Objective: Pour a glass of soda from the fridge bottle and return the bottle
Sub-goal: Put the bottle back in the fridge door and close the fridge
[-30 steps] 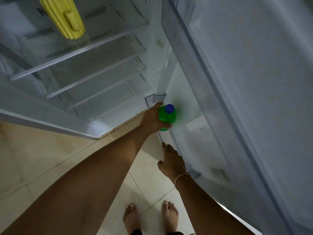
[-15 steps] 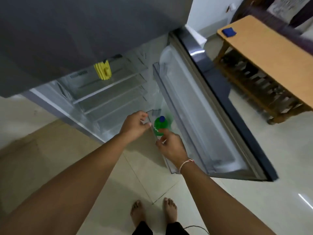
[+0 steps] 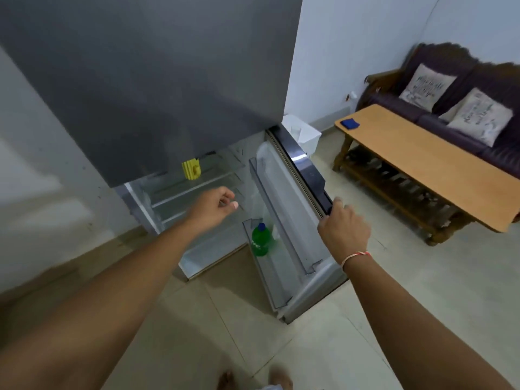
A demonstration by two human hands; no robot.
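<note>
Fridge door (image 3: 295,192) swung open to the right, lower compartment exposed. Green soda bottle (image 3: 260,240) with blue cap standing upright in the bottom door bin (image 3: 277,280), at the hinge end of it, touched by neither hand. Right hand (image 3: 342,230) on the outer edge of the door, fingers curled over the dark rim and closed on it (thin thread band on that wrist). Left hand (image 3: 215,205) in the air in front of the open compartment, well clear of the bottle, fingers loosely curled with thumb tip showing, holding nothing. Clear shelves (image 3: 180,192) inside the fridge, bare apart from a yellow object (image 3: 191,170) standing on the upper one; cannot tell what it is. Upper door of fridge (image 3: 157,74) closed, grey. White bin (image 3: 305,135) just behind the door, against the wall. Wooden table (image 3: 427,161) off to the right with a small blue item (image 3: 349,124) near its far end, dark sofa (image 3: 455,88) behind it with two printed cushions (image 3: 478,116). Bare feet (image 3: 228,380) at bottom edge on tiled floor (image 3: 422,291). Some motion blur on left side
</note>
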